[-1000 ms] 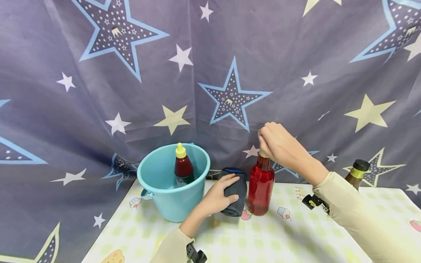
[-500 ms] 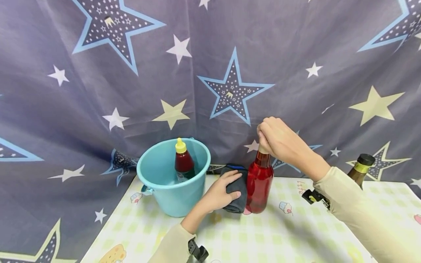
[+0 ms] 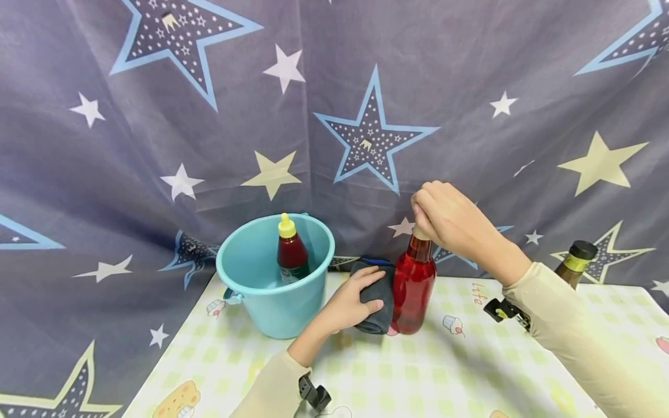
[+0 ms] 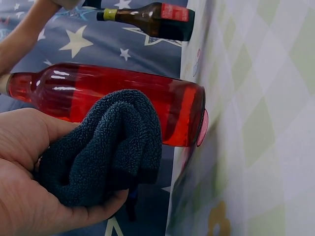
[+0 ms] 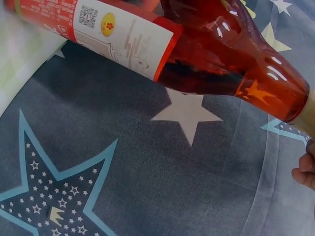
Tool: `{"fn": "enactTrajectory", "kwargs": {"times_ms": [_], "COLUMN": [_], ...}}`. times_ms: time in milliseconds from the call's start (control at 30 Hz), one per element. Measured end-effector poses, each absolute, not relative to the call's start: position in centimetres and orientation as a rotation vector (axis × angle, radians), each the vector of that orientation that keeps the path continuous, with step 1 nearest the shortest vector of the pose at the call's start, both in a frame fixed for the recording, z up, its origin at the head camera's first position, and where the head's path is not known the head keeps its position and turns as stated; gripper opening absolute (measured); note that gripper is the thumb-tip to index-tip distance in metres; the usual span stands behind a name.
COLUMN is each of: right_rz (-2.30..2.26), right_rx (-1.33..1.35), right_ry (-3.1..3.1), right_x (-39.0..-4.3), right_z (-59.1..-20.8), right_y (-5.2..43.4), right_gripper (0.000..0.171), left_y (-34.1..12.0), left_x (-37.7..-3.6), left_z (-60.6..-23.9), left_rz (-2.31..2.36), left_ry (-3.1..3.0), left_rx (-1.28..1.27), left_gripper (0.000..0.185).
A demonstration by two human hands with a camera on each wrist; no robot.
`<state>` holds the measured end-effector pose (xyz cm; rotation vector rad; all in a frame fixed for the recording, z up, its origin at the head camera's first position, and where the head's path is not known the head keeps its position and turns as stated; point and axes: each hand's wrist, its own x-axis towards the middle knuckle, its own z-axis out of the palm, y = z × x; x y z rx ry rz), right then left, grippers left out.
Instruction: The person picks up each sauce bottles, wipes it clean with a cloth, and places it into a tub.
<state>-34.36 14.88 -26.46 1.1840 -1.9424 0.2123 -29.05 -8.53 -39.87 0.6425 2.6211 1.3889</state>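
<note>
Right of the blue bucket, at the far side of the checked tbl, L hand is gripping a folded dark cloth, thumb & fingers curling round it. R hand is clenching the neck of a tall red btl. Vs 1 s ago, cloth & btl are sitting closer together, hiding more of the strawberry print; exact contact can't tell. Sauce btl is staying in the bucket. Far right, a black-capped brown btl is standing beyond R sleeve.
</note>
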Motion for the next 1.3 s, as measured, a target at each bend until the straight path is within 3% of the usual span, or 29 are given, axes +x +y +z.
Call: {"fn": "enactTrajectory", "kwargs": {"times_ms": [367,733,1033,1300], "right_rz": [0.104,0.106,0.079,0.099], "right_rx": [1.171,1.142,1.174,1.177], "right_ry": [-1.858,-1.843,-1.885,-1.839], "right_x": [-33.8,-33.6,-33.1,-33.6], "right_z": [-25.6,-25.2,-25.0,-24.7], "right_y": [14.9,15.4,15.1,14.9], "right_gripper": [0.028,0.045,0.022,0.028], "left_y": [-8.7,-9.0,-9.3,-9.2], "left_x": [-29.0,-28.9,-29.1,-29.6], "left_z": [-39.9,-40.0,-39.9,-39.3], "left_rz": [1.404,1.415,1.446,1.481], "left_ry": [2.608,2.587,2.584,2.569], "left_rx": [0.629,0.599,0.609,0.640], "left_gripper": [0.058,0.059,0.058,0.058]}}
